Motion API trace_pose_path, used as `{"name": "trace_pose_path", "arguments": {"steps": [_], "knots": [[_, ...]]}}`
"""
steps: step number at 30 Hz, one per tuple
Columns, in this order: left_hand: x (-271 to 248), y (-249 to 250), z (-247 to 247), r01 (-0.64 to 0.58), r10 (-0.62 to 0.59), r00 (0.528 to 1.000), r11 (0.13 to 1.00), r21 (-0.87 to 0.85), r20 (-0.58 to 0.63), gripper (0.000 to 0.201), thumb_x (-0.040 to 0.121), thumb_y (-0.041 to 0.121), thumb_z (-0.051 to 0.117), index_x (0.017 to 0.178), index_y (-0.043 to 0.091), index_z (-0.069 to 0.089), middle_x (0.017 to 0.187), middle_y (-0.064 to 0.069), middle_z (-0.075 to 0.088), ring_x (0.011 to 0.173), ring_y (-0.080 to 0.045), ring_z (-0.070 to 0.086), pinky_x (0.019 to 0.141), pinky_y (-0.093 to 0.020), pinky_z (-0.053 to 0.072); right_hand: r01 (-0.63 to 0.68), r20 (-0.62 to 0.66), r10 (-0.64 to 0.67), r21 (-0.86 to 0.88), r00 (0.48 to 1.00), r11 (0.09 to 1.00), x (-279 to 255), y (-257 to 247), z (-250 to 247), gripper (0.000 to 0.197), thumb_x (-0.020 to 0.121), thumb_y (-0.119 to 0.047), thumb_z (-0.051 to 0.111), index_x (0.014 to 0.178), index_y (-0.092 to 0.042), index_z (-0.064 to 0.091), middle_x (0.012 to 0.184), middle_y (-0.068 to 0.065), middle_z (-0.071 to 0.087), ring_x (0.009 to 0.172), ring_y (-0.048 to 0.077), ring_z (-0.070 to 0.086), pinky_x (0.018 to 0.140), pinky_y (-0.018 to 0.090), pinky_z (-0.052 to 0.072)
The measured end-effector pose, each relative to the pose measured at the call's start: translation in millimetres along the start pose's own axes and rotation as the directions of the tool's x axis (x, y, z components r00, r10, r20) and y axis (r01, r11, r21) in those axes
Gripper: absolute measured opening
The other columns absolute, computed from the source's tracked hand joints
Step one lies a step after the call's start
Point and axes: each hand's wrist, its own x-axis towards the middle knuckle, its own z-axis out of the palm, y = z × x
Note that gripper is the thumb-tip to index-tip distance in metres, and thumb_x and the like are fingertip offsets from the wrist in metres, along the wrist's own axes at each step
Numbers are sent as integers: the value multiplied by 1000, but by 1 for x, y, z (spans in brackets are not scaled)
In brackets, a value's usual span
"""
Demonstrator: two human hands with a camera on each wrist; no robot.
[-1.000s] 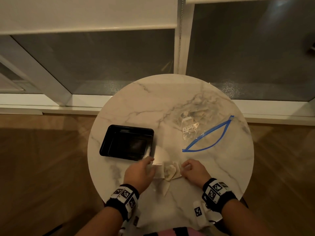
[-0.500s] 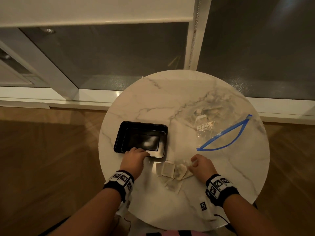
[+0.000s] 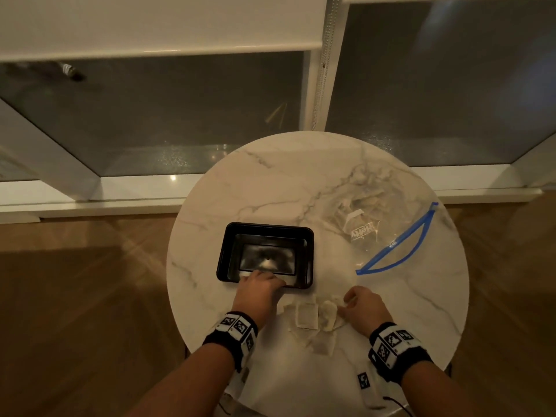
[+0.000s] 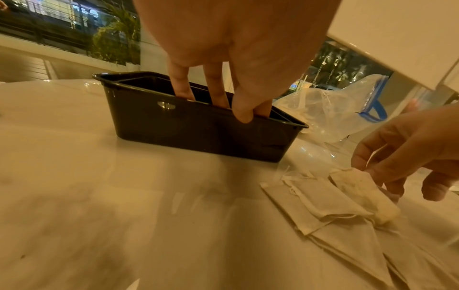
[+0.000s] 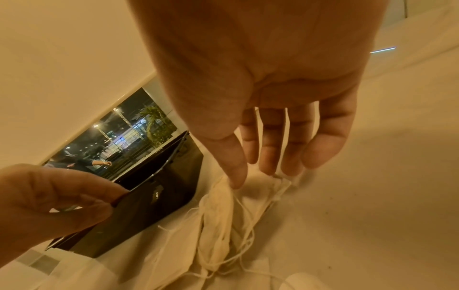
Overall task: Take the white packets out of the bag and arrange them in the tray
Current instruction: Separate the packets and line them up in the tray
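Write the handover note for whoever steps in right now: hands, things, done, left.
Left hand: fingers down inside the black tray, thumb outside its near wall; a packet under them cannot be made out.
Right hand: fingers touch the pile of white packets on the table, near the front edge.
Bag: lies open, right of the tray.
Done: packets are out of the bag.
Left: move the pile into the tray and arrange it.

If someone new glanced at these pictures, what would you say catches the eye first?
Probably the black tray on the round marble table, with the left hand gripping its near wall, fingers inside. Next, the heap of white packets under the right hand, and the blue-zippered clear bag behind it.
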Motion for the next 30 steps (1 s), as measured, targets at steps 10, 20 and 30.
{"name": "trace_pose_path", "arguments": {"steps": [10,20,30], "knots": [[13,-24,-4,-78,78,997,997,6,-9,57,89,6,50,136,39,53,134,9,54,127,-19,42,98,-37,39,-39,-13,40,49,999,998,-12,-9,8,21,84,-36,73,79,-20,63,81,-4,64,74,12,59,69,25,48],[19,-46,3,-162,123,961,976,-143,-247,23,92,22,57,109,27,71,108,6,69,101,-21,60,82,-36,40,155,-152,-82,572,985,806,-52,-57,-37,13,86,-16,75,93,-17,64,73,7,71,61,13,63,52,24,47],[18,-53,3,-176,115,964,953,-248,-240,23,96,29,50,108,26,69,108,8,67,102,-15,56,88,-33,43,126,-47,-142,771,989,624,-31,-130,-24,17,93,-18,67,110,-13,65,96,9,75,81,16,68,58,29,49]]}}
